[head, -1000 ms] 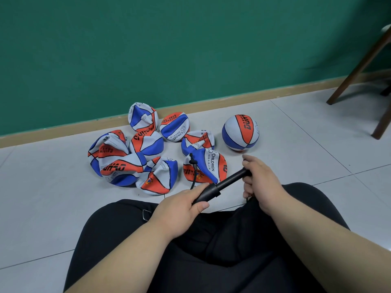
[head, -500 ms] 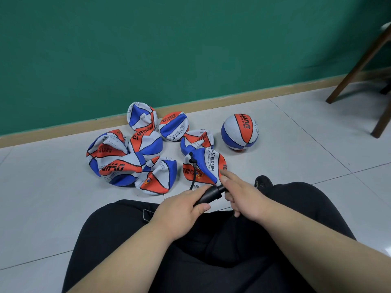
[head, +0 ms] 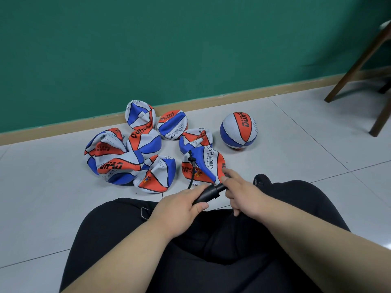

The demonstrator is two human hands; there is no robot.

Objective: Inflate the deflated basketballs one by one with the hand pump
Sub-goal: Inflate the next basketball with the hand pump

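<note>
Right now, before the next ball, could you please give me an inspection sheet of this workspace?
Surface: pale tiled floor, seams visible.
Job's things: hand pump; heap of deflated basketballs; one round basketball apart, on the right.
Clutter: nothing seen.
Hands: left hand grips the pump barrel; right hand holds its handle end.
Cables: black hose runs from the pump up onto the nearest deflated ball.
Surroundings: green wall, wooden chair legs far right.
</note>
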